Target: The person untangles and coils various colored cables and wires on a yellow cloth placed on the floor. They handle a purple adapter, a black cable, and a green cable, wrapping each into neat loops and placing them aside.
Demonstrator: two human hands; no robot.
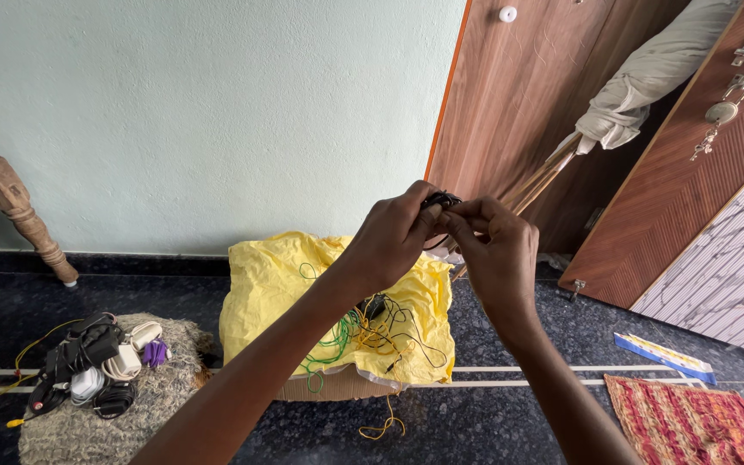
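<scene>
My left hand (393, 237) and my right hand (497, 250) are raised together in front of me, fingertips pinching a small bundle of black cable (437, 202) between them. Thin black strands trail down from the bundle toward a tangle of green, yellow and black wires (363, 331). That tangle lies on a crumpled yellow cloth (260, 293) spread over a cardboard box (337, 386) on the dark stone floor.
A grey fuzzy mat (165, 396) at the left holds several coiled cables and chargers (96, 362). A carved wooden furniture leg (19, 211) stands far left. A wooden door (527, 86), wrapped sticks (639, 95), a red woven rug (691, 422) and a blue-white strip (665, 356) are at right.
</scene>
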